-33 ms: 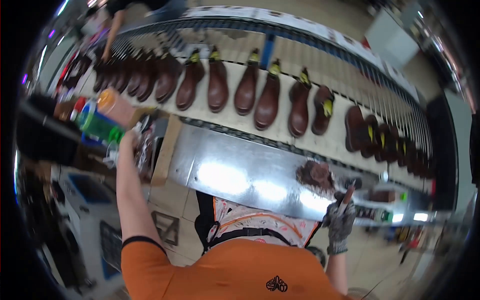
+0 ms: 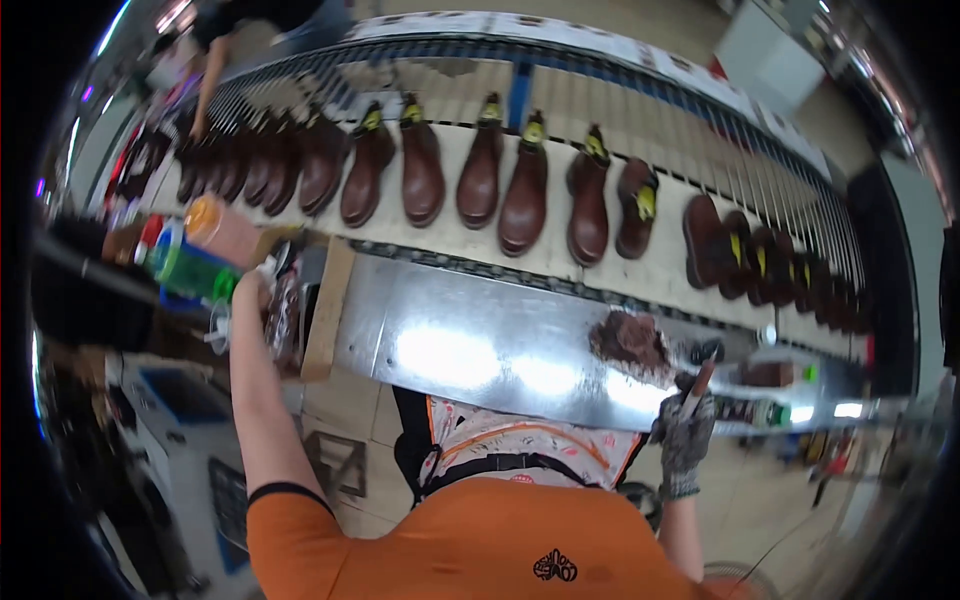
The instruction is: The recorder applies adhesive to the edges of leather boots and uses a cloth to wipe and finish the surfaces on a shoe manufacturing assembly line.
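Note:
My left hand reaches out to the left, closed around the end of a green bottle among other containers on a cluttered side shelf. My right hand, in a grey speckled glove, is at the near right edge of a shiny metal work table. It grips a thin stick-like tool that points up toward a dark brown crumpled rag lying on the table. A row of brown ankle boots with yellow tags stands on the conveyor beyond the table.
An orange-topped can stands beside the green bottle. A wooden board edges the table's left end. More boots run off to the right. Another person's arm reaches over the conveyor at the far left. Bottles lie at the right.

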`<state>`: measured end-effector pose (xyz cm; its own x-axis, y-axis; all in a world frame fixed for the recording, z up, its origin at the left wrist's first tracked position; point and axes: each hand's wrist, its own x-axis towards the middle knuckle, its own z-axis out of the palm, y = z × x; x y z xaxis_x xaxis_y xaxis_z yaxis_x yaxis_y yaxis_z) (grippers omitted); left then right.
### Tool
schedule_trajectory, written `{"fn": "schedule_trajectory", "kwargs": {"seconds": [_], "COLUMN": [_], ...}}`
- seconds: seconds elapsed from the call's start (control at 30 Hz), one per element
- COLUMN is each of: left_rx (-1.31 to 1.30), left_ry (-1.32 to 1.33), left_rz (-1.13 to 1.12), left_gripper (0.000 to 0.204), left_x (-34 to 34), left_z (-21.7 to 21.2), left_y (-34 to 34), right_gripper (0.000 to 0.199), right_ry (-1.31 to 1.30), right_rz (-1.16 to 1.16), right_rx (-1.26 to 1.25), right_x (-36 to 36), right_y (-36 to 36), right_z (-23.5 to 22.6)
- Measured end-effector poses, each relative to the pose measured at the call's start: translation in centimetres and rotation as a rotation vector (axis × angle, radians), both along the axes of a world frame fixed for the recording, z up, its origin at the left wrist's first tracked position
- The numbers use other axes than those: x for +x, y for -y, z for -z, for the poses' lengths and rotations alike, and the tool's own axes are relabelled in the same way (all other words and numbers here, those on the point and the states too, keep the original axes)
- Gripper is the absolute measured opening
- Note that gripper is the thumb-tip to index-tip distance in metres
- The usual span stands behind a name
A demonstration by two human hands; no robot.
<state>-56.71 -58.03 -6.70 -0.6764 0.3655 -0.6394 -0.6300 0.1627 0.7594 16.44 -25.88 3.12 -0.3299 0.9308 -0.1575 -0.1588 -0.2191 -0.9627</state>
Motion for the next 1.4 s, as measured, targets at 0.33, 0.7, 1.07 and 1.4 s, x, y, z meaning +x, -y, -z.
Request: {"fn": "schedule_trajectory", "kwargs": {"seconds": [0.33,0.7,1.07,1.4], "left_rx": [-0.170,-0.016,-0.110,0.229], "left_ry": [-1.336,-0.909,-1.068,-1.135], "left_rz": [0.921,0.940,0.871,0.278], "left_gripper": [0.051,0.114,0.075,0.099], "left_x": [25.9,49.5,55.3,50.4], "left_z": [-16.2,-2.3,-2.6,-2.7], "left_y": [-31.0,-54.4,-55.8,-53.5], "right_gripper": [0.044,0.053,0.053,0.057], "right_ry": [0.522,1.063,1.079,1.006], "right_rz": [0.230,0.183,0.069,0.087], "right_rx": [-0.049,0.338,0.562,0.418], "right_x": [3.6,2.6,3.9,3.5], "right_y": [0.1,-0.4,0.0,-0.5], "right_z": [13.3,14.7,17.1,16.0]}}
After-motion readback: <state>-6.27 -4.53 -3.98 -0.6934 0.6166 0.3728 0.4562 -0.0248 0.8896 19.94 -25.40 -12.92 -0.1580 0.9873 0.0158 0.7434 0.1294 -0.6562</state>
